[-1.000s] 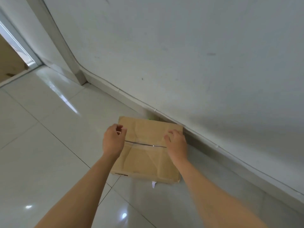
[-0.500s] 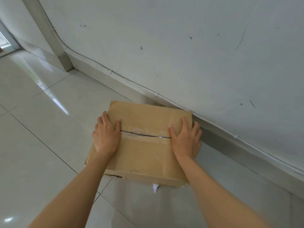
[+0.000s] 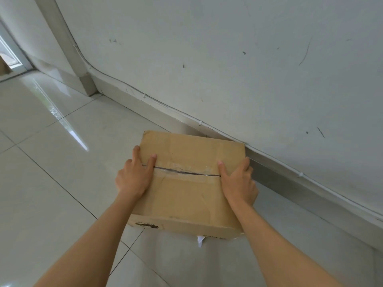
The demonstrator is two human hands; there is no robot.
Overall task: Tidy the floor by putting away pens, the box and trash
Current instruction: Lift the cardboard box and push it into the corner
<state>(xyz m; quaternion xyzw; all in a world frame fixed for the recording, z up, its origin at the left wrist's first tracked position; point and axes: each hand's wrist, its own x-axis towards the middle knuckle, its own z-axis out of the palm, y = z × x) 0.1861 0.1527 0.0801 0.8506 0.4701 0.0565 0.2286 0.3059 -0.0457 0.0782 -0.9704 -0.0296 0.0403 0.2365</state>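
A brown cardboard box [image 3: 186,195] sits on the tiled floor, its far corner against the skirting of the wall. Its top flaps are closed, with a taped seam running across the middle. My left hand [image 3: 133,177] grips the box's left edge, thumb on top at the seam's left end. My right hand [image 3: 238,181] grips the right edge, thumb on top and fingers wrapped over the side. A small white scrap of paper [image 3: 199,241] pokes out from under the box's near edge.
A white wall [image 3: 228,59] runs diagonally close behind the box, with a thin cable [image 3: 200,123] clipped above the skirting. A pillar corner [image 3: 87,83] stands at the left. Glossy floor tiles [image 3: 51,172] stretch to the left and front.
My hands went from fingering the seam to spreading flat and then gripping the box's two sides. The view has come closer to the box.
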